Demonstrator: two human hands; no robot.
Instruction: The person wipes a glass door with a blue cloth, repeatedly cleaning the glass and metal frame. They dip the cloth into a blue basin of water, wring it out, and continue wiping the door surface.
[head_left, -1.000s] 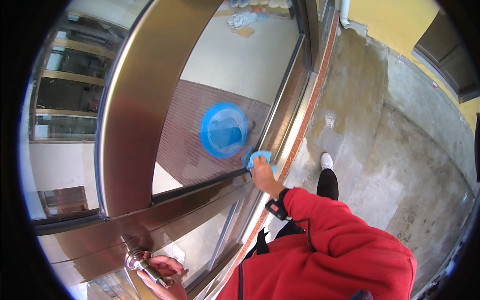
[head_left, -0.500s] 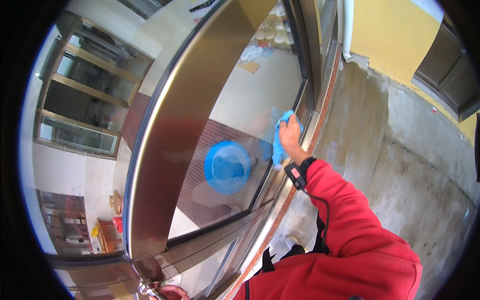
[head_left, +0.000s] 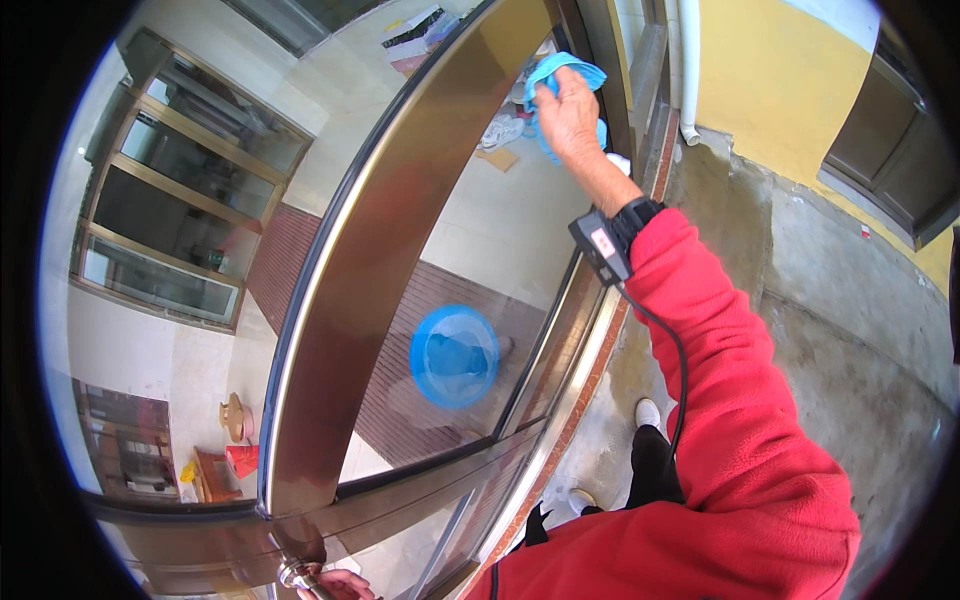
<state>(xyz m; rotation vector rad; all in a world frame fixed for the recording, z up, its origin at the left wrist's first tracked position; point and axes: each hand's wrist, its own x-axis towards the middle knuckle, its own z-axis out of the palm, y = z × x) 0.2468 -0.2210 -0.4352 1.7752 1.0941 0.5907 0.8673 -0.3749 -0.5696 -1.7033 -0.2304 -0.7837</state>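
Note:
My right hand point(head_left: 570, 118) reaches up in a red sleeve and presses a light blue cloth point(head_left: 549, 68) against the upper part of the glass pane point(head_left: 480, 215). Its fingers are bent over the cloth, which bunches out around them. The pane sits in a brown metal door point(head_left: 340, 290). At the lower edge, my left hand point(head_left: 346, 584) is closed on the metal door handle point(head_left: 298, 574), and only part of that hand shows.
Through the glass, a blue basin point(head_left: 454, 357) stands on a brown striped floor. To the right are a wet concrete floor point(head_left: 820, 350), a white drainpipe point(head_left: 690, 70) and a yellow wall point(head_left: 770, 90). A red-brown sill point(head_left: 575, 395) runs beside the door, near my feet.
My right hand has moved up the glass with the blue cloth, from the pane's right edge to its upper end. The left hand stays at the handle.

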